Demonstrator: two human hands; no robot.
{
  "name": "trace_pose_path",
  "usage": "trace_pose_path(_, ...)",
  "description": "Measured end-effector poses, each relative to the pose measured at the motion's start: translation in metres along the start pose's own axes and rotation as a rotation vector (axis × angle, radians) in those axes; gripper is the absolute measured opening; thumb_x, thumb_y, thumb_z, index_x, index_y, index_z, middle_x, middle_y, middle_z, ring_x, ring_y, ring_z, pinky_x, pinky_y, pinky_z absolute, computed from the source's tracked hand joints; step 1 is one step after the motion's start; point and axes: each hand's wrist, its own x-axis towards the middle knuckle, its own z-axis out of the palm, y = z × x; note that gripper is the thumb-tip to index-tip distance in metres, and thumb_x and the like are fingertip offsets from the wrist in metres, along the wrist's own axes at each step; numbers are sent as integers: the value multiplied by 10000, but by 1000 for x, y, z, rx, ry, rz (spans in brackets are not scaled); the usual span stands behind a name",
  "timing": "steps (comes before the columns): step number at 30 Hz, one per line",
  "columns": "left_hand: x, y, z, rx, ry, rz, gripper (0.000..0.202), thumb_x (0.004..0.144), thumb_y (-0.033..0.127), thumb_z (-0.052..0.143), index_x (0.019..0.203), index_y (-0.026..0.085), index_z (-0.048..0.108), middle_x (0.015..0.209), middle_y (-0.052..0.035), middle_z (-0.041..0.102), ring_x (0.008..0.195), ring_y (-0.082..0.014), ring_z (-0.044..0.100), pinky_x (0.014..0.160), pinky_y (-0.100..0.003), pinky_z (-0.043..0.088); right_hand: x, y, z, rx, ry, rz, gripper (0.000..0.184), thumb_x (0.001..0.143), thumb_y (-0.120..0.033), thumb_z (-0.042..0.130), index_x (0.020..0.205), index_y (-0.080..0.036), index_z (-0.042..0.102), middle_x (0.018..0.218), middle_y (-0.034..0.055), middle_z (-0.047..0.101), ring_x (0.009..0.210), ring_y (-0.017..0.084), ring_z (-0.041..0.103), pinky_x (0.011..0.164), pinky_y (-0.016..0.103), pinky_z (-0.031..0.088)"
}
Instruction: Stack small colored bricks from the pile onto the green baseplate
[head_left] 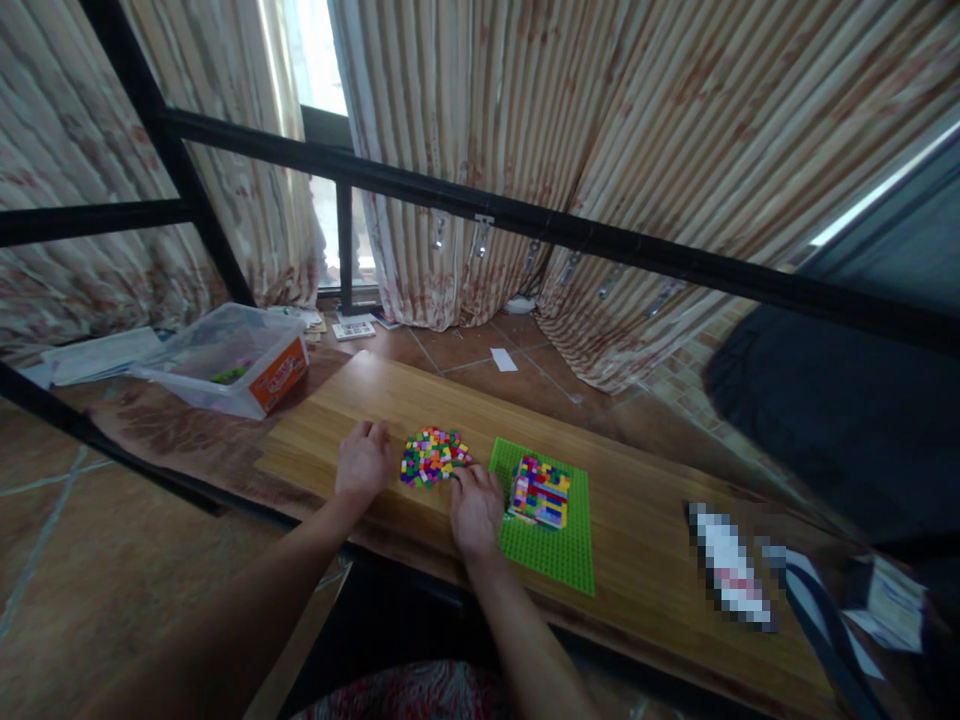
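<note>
The block (541, 492) of coloured bricks stands on the green plate (553, 562), nearer to its far end than to its near end. The block is almost square from above, so I cannot tell its long axis; its stripes go across, sloping slightly down to the right. The plate looks longer from near to far. The board (637, 545) below points from upper left to lower right. The loose bricks (433, 456) lie between the hands. The left hand (365, 458) is curled beside them. The right hand (478, 502) reaches their right edge, fingers bent; whether either hand pinches a brick, I cannot tell.
</note>
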Motion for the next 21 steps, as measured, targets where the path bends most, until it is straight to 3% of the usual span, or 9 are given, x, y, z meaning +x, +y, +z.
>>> trace_pose_path(13,1,-2,3,26,0,9,301,889,165,429,1069,168,671,1027,-115,661,1000,-248,635,852,-344,481,-3,-5,-5,70,24,37,191,931,-183,515,923,-216,704,989,69,692,982,235,587,883,361,407)
trace_pose_path(18,1,-2,1,36,2,17,301,888,171,428,1063,174,673,1016,-112,665,985,-250,641,846,-343,482,-16,-7,-20,347,85,70,239,944,-206,453,911,-203,690,919,60,720,876,201,641,833,322,459)
trace_pose_path(21,2,-2,1,41,0,13,305,890,179,421,1052,174,679,1020,-116,665,963,-251,644,825,-344,484,-28,3,-36,530,126,146,231,936,-286,479,921,-203,694,891,53,742,804,185,673,777,301,496)
